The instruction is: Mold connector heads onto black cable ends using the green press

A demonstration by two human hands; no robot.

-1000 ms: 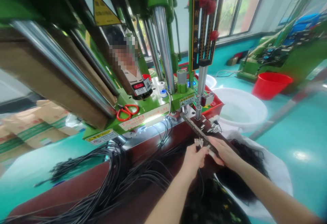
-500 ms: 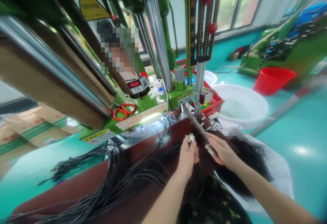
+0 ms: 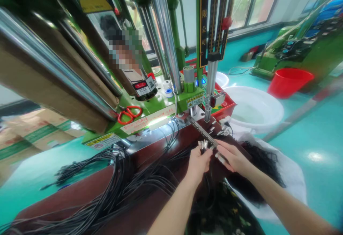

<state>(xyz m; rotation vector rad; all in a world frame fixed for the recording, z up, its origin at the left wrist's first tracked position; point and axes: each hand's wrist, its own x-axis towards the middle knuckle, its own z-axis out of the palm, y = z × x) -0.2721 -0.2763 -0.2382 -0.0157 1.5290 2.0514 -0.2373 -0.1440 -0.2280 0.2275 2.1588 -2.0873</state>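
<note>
My left hand [image 3: 199, 161] is closed round a bunch of black cables, whose silvery connectors [image 3: 203, 144] stick up above the fingers. Just to its right, my right hand [image 3: 232, 156] grips the near end of a long narrow metal bar [image 3: 202, 131], with small light parts under the fingers. The bar slants away toward the base of the green machine [image 3: 155, 108]. Long black cables [image 3: 120, 188] lie in bundles over the dark red table [image 3: 88, 186], left of my hands.
Orange-handled scissors [image 3: 130, 115] rest on the machine's base. More connectors [image 3: 225, 130] lie beyond my right hand. A white sack [image 3: 293, 177] of black cables is at the right, with a white tub [image 3: 257, 108] and red bucket [image 3: 289, 81] behind. A person stands behind the machine.
My left hand has moved slightly right, closer to the bar and my right hand. The bar's far end has shifted left. The view has moved a little.
</note>
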